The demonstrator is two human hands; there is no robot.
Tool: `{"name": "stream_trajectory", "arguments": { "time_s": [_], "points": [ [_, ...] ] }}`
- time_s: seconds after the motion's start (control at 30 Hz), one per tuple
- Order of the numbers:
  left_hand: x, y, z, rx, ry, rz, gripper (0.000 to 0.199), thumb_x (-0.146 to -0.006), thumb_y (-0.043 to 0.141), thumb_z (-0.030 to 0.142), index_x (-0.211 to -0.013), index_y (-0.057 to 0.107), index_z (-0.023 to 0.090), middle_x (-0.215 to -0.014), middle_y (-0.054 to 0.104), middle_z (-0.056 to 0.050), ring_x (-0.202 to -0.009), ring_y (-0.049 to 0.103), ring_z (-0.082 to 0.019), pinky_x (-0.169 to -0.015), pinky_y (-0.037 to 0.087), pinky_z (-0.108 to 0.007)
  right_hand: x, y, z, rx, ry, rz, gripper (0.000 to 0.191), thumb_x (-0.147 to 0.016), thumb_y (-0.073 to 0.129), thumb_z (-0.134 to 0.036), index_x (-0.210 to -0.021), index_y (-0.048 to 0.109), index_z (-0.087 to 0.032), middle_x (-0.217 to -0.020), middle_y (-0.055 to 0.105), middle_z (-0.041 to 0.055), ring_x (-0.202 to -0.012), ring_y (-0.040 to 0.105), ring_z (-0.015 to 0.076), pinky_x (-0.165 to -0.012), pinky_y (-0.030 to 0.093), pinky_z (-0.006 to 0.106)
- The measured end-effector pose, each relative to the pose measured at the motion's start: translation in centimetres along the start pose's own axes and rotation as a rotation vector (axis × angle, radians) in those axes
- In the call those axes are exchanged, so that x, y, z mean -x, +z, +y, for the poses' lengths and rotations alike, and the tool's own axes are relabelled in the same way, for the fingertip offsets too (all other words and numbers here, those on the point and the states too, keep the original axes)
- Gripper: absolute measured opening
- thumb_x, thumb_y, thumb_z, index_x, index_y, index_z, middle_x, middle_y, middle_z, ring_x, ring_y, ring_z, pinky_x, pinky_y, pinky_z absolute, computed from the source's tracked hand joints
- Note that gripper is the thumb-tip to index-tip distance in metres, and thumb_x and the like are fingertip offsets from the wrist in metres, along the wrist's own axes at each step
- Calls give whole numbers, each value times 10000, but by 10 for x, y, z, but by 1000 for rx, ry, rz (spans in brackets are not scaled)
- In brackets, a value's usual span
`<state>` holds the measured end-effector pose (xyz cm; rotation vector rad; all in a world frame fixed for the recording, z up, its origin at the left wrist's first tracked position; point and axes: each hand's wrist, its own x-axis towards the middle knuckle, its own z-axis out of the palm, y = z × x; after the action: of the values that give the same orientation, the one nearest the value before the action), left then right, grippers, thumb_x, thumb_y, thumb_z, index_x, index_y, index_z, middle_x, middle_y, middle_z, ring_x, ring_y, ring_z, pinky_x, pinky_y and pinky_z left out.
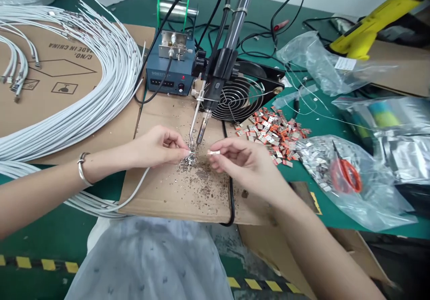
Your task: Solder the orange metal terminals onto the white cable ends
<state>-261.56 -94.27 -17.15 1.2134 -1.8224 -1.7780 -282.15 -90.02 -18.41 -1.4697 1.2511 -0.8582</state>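
My left hand (161,147) pinches the end of a white cable (139,186) just left of the soldering iron tip (201,132). The cable runs from under that hand down to the lower left. Right of the tip, my right hand (240,159) holds a small metal connector (214,152) between thumb and fingers. The two hands are apart. A thin metal feed tube (192,127) curves down beside the iron. Below lie scattered solder bits (204,179) on the cardboard (151,206). The very end of the cable is too small to make out.
A large bundle of white cables (114,76) lies left. Behind are a blue soldering unit (171,76), a solder spool (173,11) and a round fan (235,98). Right are piled orange-and-metal connectors (278,134), plastic bags (379,192) and red scissors (351,177). A black cable (231,197) crosses the cardboard.
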Motion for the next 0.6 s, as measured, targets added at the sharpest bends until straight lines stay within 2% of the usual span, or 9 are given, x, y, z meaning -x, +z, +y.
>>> {"name": "stream_trajectory", "arguments": {
  "time_s": [0.13,0.33,0.47,0.53,0.6],
  "points": [
    [-1,0,-2,-15,27,18,76,-750,602,172,-689,620,131,-456,481,78,-322,330,-22,-325,264,-166,-4,19,5,-157,100,-24,148,-736,629,-286,-792,573,-161,-643,627,24,-568,594,111,-518,506,236],
    [-3,0,-10,-82,77,30,109,-740,605,234,-702,639,138,-527,534,39,-455,430,-63,-422,324,-183,-2,17,16,127,-20,62,180,-756,616,-268,-660,492,-179,-539,483,-43,-464,419,63,-407,330,193],
    [-3,-1,-9,-49,58,15,99,-751,598,224,-705,626,141,-474,483,66,-383,363,-43,-374,285,-178,0,12,18,298,-58,23,148,-732,582,-149,-677,452,-194,-556,437,-61,-472,399,64,-434,331,202],
    [-2,-1,-8,-27,44,4,100,-757,598,225,-713,621,138,-457,458,78,-344,321,-29,-338,253,-172,1,11,17,313,-88,18,151,-722,556,-106,-699,439,-197,-560,419,-67,-472,394,62,-436,328,201],
    [-2,-1,-7,-7,34,0,99,-760,595,221,-724,616,132,-466,462,78,-337,320,-22,-321,242,-163,1,10,14,290,-105,26,116,-744,542,-111,-802,484,-193,-577,438,-64,-481,409,68,-442,337,204]
  ]
}}
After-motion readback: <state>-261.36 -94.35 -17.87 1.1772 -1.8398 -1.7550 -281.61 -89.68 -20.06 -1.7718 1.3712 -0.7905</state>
